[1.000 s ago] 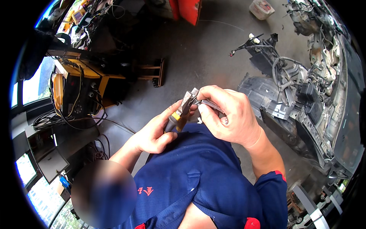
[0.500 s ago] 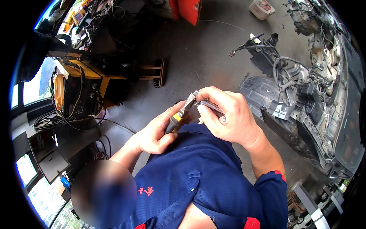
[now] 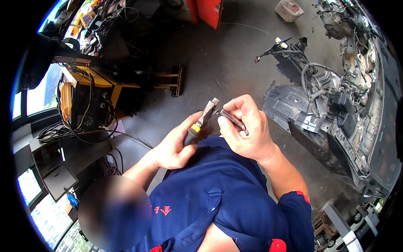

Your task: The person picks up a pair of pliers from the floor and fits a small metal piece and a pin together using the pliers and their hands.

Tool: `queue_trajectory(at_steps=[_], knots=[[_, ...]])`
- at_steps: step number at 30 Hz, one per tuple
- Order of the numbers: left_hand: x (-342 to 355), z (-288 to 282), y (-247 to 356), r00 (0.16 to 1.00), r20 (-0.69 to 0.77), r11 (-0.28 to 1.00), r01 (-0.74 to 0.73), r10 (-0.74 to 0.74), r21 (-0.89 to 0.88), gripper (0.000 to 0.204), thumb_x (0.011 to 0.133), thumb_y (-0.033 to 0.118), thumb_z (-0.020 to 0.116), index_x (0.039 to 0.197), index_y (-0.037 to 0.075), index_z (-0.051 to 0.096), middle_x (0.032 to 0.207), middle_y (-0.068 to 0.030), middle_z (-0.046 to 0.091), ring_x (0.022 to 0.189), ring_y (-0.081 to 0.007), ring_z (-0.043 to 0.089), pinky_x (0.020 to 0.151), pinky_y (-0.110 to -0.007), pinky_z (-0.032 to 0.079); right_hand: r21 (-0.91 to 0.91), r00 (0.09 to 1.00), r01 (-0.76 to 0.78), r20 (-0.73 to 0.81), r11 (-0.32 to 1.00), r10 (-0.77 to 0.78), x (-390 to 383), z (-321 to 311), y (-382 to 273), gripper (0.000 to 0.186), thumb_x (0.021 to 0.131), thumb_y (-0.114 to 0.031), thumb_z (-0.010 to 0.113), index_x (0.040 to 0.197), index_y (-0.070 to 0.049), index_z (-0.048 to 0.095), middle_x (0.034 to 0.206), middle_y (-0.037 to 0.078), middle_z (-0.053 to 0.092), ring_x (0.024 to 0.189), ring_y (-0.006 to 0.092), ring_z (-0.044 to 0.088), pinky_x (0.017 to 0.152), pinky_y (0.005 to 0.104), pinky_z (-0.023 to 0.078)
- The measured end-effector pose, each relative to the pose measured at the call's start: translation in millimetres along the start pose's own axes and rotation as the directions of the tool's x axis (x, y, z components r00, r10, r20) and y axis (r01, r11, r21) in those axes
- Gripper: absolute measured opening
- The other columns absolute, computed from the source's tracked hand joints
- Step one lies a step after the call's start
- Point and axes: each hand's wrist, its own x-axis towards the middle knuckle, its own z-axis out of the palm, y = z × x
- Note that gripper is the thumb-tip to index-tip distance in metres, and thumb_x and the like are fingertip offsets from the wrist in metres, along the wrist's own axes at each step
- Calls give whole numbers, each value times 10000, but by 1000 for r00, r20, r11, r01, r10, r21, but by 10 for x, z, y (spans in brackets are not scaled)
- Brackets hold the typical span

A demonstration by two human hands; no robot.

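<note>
My left hand (image 3: 175, 145) is closed round the black and yellow handles of a pair of pliers (image 3: 206, 114), whose worn metal head points up and away from me. Just to the right, my right hand (image 3: 253, 133) pinches a short, shiny dark metal rod (image 3: 234, 121) between thumb and fingers. The rod slants down to the right, and its lower end stands out past the fingers. Its upper end is close to the pliers' jaws; whether anything thin joins them I cannot tell. Both hands are in front of my blue work shirt (image 3: 218, 176).
On the right is a stripped vehicle front (image 3: 336, 101) with loose wiring and a dark plastic liner (image 3: 285, 101). A yellow and black machine (image 3: 90, 101) with cables stands at left. Further off are a low wooden frame (image 3: 170, 80), a red panel (image 3: 210, 12) and a whitish tub (image 3: 289, 10).
My right hand has drawn slightly away from the pliers' head, its fingers lifting so that more of the metal rod shows. The left hand with the pliers has hardly moved.
</note>
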Motion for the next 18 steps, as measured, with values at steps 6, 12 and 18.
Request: queue_trajectory(at_steps=[6,12,18], knots=[[37,29,27,1000,-19,998,4,-3,61,833,797,-16,494,1605,-49,294,1203,-182,620,1136,-298,630,1088,-415,485,-10,997,70,-37,997,-70,-29,43,64,215,941,-19,726,1064,1,551,851,140,721,752,252,764,675,340,598],[39,70,-23,997,-58,994,-38,45,107,827,777,-21,502,1583,-65,319,1266,-227,613,1166,-341,638,1104,-431,482,-531,868,429,18,731,-496,22,2,202,246,866,-23,784,1016,-47,591,818,71,667,684,250,631,643,366,545],[63,118,139,983,-75,937,-133,165,324,817,739,-52,514,1544,-76,377,1357,-268,566,1285,-404,585,1150,-451,451,-414,845,452,-84,790,-528,-55,49,281,222,880,-21,776,1013,-21,598,833,82,651,666,264,599,611,377,527]])
